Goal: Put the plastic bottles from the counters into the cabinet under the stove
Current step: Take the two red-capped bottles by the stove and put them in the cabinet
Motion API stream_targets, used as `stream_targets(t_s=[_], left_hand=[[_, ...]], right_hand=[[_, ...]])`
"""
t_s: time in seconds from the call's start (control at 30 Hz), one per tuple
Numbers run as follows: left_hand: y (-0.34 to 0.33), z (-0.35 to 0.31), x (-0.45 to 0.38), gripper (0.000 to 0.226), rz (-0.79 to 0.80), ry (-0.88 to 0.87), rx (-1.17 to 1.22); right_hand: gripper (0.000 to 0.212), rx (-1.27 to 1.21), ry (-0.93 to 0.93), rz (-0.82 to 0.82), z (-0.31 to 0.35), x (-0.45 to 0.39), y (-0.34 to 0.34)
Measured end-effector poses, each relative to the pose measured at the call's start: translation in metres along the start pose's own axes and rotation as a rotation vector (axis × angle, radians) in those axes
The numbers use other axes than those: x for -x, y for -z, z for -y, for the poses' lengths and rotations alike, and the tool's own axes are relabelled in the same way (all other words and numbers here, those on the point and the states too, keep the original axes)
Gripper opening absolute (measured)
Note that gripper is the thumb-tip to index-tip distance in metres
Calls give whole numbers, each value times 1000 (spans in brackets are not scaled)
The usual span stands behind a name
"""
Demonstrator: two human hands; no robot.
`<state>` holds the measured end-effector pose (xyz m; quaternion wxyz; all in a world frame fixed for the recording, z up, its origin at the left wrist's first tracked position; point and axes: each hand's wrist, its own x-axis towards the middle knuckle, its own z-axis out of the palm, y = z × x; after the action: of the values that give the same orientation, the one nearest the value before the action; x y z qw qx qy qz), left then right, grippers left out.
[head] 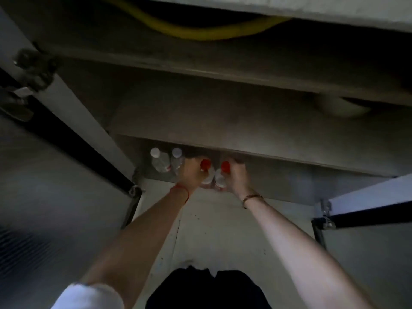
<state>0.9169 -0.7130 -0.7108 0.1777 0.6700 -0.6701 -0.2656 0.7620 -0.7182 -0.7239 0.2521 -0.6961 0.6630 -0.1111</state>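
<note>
I look down into the open cabinet [278, 186] under the stove. My left hand [189, 175] is closed around a clear plastic bottle with a red cap [205, 164], upright on the cabinet floor. Right beside it, my right hand [236, 177] grips a second red-capped bottle [225, 167]. The two bottles touch each other. To their left stand two clear bottles with white caps [155, 152] [176, 152], close together near the cabinet's left wall. The lower parts of the held bottles are hidden by my hands.
The cabinet's left door [55, 175] and right door [367, 210] stand open on either side. A shelf [245, 121] runs above the bottles, with a pale round object [341, 108] on it. A yellow hose [200, 32] hangs higher up. Pale floor tiles [223, 230] lie below.
</note>
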Motion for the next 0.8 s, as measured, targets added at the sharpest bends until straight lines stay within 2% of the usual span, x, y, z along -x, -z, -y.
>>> stream_targets(t_s=[0.27,0.4,0.53,0.8], left_hand=[[-18,15,-29,22,33,-21,-90],[-18,11,-28,28,76,-15,-138],[-5,7,-16,53,160,25,-122],[69,-15,54,52,84,62,-41]], right_hand=[[27,-15,-32,-92,-12,-24,-21],[39,-34,-74,-52,-9,-21,-19],[58,-37,-106,0,-4,-3,-6],[54,20,-50,-3,29,62,56]])
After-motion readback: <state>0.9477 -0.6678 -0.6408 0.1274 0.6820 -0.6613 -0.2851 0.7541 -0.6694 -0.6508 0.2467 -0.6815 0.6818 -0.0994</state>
